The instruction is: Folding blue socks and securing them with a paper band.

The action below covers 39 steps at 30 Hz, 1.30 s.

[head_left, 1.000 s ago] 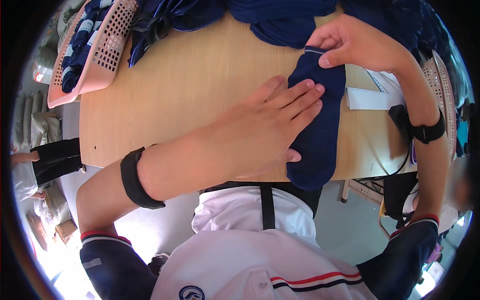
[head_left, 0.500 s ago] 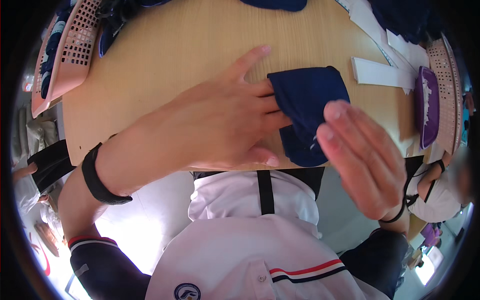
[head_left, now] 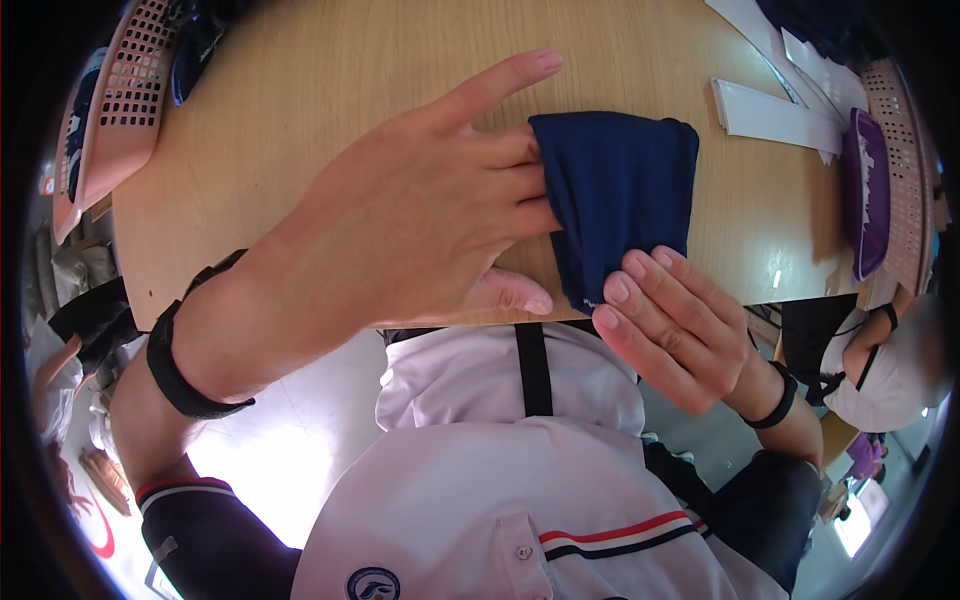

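Observation:
A piece of navy cloth (head_left: 625,185) lies folded near the table's front edge, with small white stitches at its lower left corner. My left hand (head_left: 415,210) rests flat from the left. Its index finger and thumb are spread, and the tips of the other fingers disappear under or inside the cloth. My right hand (head_left: 685,340) lies over the cloth's lower right part, fingers extended side by side with the tips on the fabric. The right thumb is hidden.
The wooden table (head_left: 320,90) carries a pink basket (head_left: 120,120) at left. At right are white strips (head_left: 775,115), a purple tray (head_left: 868,200) and another basket (head_left: 905,150). Dark cloth (head_left: 820,30) lies at the far right. A person (head_left: 880,360) sits beyond the right side.
My right hand has come down from above onto the cloth's lower part. The cloth's lower flap now lies smoother. My left hand stays with its fingertips at the cloth.

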Motion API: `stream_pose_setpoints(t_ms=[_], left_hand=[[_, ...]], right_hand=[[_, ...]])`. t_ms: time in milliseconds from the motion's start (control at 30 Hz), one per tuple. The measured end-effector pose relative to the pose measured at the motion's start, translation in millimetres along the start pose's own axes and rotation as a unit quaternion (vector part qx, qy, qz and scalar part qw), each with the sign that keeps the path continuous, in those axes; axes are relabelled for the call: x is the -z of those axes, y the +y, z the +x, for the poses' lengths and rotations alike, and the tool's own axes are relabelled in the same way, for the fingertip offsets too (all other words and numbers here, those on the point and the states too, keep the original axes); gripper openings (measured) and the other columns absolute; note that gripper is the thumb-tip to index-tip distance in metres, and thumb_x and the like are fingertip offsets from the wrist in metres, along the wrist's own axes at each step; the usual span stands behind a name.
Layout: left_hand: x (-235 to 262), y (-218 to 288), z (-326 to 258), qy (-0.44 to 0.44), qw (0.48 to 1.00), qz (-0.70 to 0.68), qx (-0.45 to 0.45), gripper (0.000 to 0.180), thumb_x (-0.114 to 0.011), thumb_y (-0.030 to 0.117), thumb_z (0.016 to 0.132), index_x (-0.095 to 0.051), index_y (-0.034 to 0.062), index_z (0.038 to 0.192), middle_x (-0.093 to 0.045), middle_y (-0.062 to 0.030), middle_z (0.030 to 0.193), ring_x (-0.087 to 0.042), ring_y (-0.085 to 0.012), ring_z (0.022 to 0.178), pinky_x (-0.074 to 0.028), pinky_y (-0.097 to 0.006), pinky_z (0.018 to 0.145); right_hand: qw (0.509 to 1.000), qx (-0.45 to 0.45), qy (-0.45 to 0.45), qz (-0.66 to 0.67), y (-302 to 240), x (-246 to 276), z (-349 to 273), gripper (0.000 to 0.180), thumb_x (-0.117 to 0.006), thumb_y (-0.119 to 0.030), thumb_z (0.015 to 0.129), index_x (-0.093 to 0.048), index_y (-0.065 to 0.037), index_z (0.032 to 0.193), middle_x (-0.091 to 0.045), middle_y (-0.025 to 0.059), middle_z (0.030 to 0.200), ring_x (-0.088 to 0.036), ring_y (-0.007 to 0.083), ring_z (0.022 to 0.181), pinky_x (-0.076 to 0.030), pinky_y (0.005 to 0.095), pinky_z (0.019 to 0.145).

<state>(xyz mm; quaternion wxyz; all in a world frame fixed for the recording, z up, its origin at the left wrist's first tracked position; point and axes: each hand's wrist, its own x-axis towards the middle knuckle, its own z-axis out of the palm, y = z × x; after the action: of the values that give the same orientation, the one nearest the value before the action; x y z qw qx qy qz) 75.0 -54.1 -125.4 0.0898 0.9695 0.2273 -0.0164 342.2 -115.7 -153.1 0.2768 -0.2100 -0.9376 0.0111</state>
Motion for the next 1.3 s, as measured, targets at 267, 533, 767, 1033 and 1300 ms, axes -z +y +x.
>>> stream_pose_setpoints(t_ms=[267, 533, 767, 1033, 1300], left_hand=[[3.8, 3.0, -1.3, -0.020, 0.999, -0.020, -0.033, 0.057, -0.058, 0.060, 0.084, -0.069, 0.0094, 0.107, -0.069, 0.0002, 0.104, -0.060, -0.0171, 0.116, -0.014, -0.052, 0.127], [26.0, 47.8, -15.5, -0.029, 0.935, -0.349, 0.049, 0.071, -0.081, 0.030, 0.081, -0.048, 0.0043, 0.138, -0.062, -0.0126, 0.123, -0.060, -0.0311, 0.113, -0.040, -0.051, 0.108], [13.9, 85.9, -18.4, 0.179, 0.733, -0.618, 0.220, 0.090, -0.078, 0.022, 0.086, -0.023, 0.0023, 0.155, -0.044, -0.0193, 0.148, -0.047, -0.0303, 0.132, -0.038, -0.047, 0.109], [-34.3, 90.1, 33.4, 0.140, 0.982, -0.045, 0.117, 0.096, -0.066, 0.055, 0.084, -0.032, -0.0021, 0.153, -0.031, -0.0166, 0.162, -0.025, -0.0286, 0.153, -0.016, -0.043, 0.126], [-37.4, 86.7, 32.8, 0.164, 0.979, -0.015, 0.120, 0.097, -0.064, 0.056, 0.086, -0.028, -0.0008, 0.156, -0.023, -0.0161, 0.166, -0.018, -0.0277, 0.155, -0.012, -0.043, 0.126]], right_hand=[[0.993, -0.022, 0.038, 0.107, 0.7, 15.2, 5.5, 0.026, -0.077, -0.003, 0.081, -0.070, 0.000, 0.106, -0.076, 0.0127, 0.106, -0.073, 0.0260, 0.098, -0.060, 0.0381, 0.086], [0.797, -0.499, 0.032, 0.340, 37.9, 87.5, 55.6, 0.054, -0.070, -0.007, 0.081, -0.056, 0.006, 0.132, -0.067, 0.0158, 0.120, -0.066, 0.0158, 0.104, -0.053, 0.0299, 0.091], [0.748, -0.500, -0.084, 0.428, 83.7, 51.4, 61.1, 0.043, -0.074, -0.008, 0.086, -0.063, 0.001, 0.126, -0.071, 0.0117, 0.109, -0.066, 0.0134, 0.098, -0.048, 0.0256, 0.091], [0.727, -0.525, -0.101, 0.430, 99.7, 33.4, 56.6, 0.050, -0.076, -0.005, 0.081, -0.060, 0.000, 0.128, -0.065, 0.0063, 0.120, -0.061, 0.0162, 0.113, -0.048, 0.0294, 0.097], [0.758, -0.497, -0.106, 0.408, 97.1, 36.9, 69.1, 0.029, -0.066, -0.002, 0.090, -0.066, 0.006, 0.117, -0.071, 0.0064, 0.099, -0.064, 0.0091, 0.091, -0.050, 0.0224, 0.084]])
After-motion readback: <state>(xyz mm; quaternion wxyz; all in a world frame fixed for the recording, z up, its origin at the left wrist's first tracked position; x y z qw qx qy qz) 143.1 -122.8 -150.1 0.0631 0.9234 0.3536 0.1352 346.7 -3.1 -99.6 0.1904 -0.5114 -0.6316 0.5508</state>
